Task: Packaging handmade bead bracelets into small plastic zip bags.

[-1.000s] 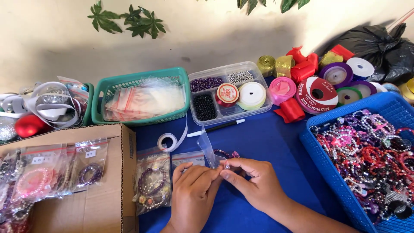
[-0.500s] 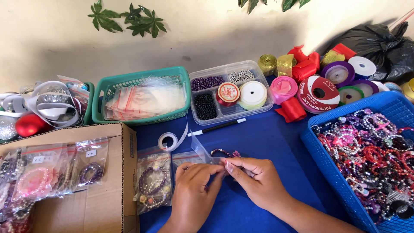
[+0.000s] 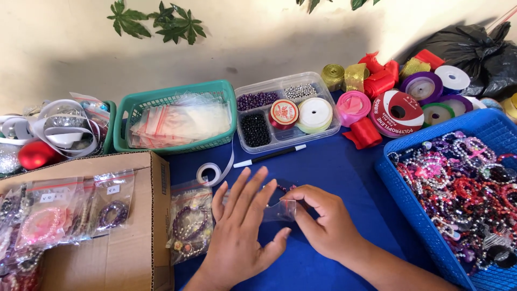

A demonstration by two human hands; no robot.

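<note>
Left hand (image 3: 239, 229) fingers spread flat over the bag (image 3: 280, 210). Right hand (image 3: 323, 226) pinches its edge; best to press evenly along the seal.

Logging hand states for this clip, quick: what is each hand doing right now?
Left hand: open, fingers spread, palm down by the bag.
Right hand: closed, pinching the small clear bag.
</note>
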